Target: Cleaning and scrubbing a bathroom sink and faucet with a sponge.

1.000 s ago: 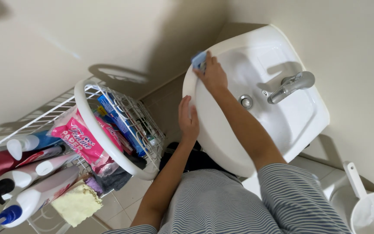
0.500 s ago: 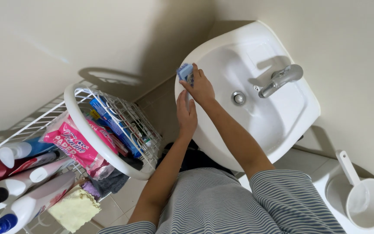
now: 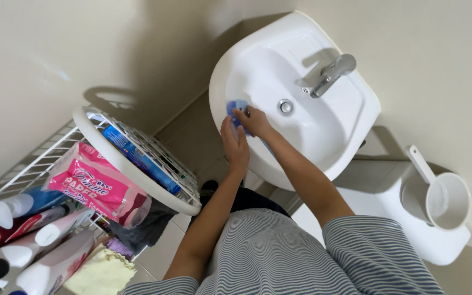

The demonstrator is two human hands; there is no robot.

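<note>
- Overhead, I look down on my two bare hands at a white wash basin [image 3: 350, 136] fixed against a cream wall.
- My right hand [image 3: 255, 121] presses a small blue sponge [image 3: 235, 106] against the inner left slope of the bowl, near the rim; the fingers [image 3: 242, 113] are curled together and pinching the sponge, which shows only as a blue patch past the fingertips.
- My left hand [image 3: 235, 145] rests on the basin's near-left rim, just beside the right hand, its fingers held together and laid flat rather than gripping.
- A round chrome drain [image 3: 285, 106] sits mid-bowl, near the right hand but apart from it; a chrome lever faucet [image 3: 330, 74] stands behind it.
- To my left, a white wire rack [image 3: 137, 164] holds a long blue packet [image 3: 140, 158] and a pink pack of paper goods [image 3: 91, 183].
- Below the rack lie several white, blue and red bottles [image 3: 28, 240] and a yellow cloth [image 3: 99, 273].
- At right, a white dipper [image 3: 443, 199] with a long handle sits on top of a white container [image 3: 411, 229], well apart from both hands.
- My grey striped shirt [image 3: 279, 257] fills the bottom of the view.
</note>
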